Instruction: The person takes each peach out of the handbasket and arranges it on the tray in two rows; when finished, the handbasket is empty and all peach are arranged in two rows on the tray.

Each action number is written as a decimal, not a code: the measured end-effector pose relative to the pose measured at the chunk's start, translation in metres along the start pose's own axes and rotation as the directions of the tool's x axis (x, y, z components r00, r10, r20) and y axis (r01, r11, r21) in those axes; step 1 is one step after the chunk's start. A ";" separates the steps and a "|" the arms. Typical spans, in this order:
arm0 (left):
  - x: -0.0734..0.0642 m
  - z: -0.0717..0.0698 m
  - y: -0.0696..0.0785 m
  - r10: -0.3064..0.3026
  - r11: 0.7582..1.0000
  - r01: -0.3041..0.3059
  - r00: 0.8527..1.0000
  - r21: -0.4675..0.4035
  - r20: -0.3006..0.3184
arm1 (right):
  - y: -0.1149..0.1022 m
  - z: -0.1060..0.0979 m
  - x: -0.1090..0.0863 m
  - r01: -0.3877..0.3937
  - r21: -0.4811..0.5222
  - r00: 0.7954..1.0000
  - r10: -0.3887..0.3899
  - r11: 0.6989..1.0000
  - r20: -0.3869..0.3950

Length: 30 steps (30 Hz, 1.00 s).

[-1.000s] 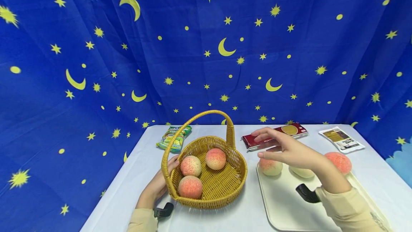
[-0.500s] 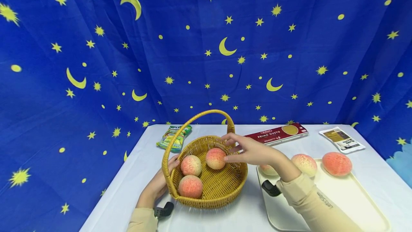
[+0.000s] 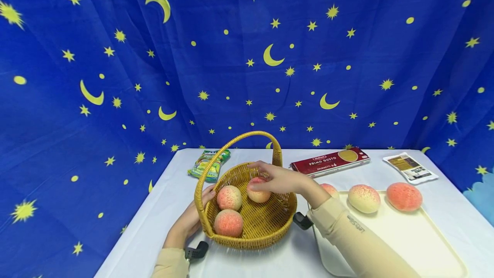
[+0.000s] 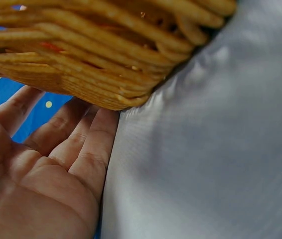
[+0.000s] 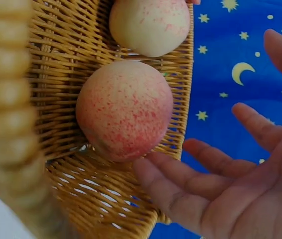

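A brown wicker basket (image 3: 266,242) with a tall arched handle holds three pink-and-cream peaches: one at the left (image 3: 229,198), one at the front left (image 3: 228,223) and one at the back (image 3: 254,195). Over the back peach reaches my right hand (image 3: 283,179), fingers spread and partly covering it. In the right wrist view its fingertips sit right beside a peach (image 5: 126,109), not wrapped round it. My left hand (image 3: 191,218) rests against the basket's left outer side; the left wrist view shows its fingers extended beneath the wicker wall (image 4: 91,64).
To the right lies a cream tray (image 3: 386,239) with three peaches along its far side, one (image 3: 329,189) partly hidden by my right arm. Behind are a red spaghetti box (image 3: 329,162), a white-and-brown packet (image 3: 410,167) and a green snack bag (image 3: 208,166).
My right hand has moved left from above the tray, over the basket's right rim, to the back peach. My left hand and the basket have stayed in place.
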<state>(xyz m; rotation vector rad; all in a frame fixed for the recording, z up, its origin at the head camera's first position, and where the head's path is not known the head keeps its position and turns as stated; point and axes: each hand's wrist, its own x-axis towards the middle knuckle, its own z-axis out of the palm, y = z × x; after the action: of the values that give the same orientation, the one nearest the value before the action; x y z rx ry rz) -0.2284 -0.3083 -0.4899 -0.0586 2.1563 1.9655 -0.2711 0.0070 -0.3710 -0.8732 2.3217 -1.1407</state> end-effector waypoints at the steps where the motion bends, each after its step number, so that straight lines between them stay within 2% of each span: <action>1: 0.000 0.000 0.000 -0.002 1.000 0.002 1.000 0.000 -0.001 | 0.000 0.001 0.002 -0.006 -0.012 1.000 0.006 1.000 -0.003; 6: -0.001 -0.001 0.000 -0.003 1.000 0.003 1.000 0.006 0.003 | 0.002 0.005 0.013 -0.045 -0.018 0.999 0.045 0.999 -0.012; 11: 0.000 -0.001 0.001 0.007 1.000 -0.007 1.000 0.004 0.022 | 0.004 0.008 0.021 -0.089 0.038 0.996 0.089 0.995 0.003; 18: 0.000 -0.002 0.002 0.005 1.000 -0.005 1.000 0.006 0.021 | 0.001 0.007 0.025 -0.144 0.056 0.989 0.143 0.988 0.023; 30: 0.001 -0.001 0.000 0.012 1.000 -0.012 1.000 0.001 0.016 | 0.002 0.005 0.031 -0.194 0.073 0.979 0.188 0.978 0.073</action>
<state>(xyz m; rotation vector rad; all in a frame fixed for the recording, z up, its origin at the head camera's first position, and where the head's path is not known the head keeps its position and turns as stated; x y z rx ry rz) -0.2294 -0.3093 -0.4905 -0.0297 2.1531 1.9651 -0.2911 -0.0160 -0.3783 -0.6335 2.2353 -1.0975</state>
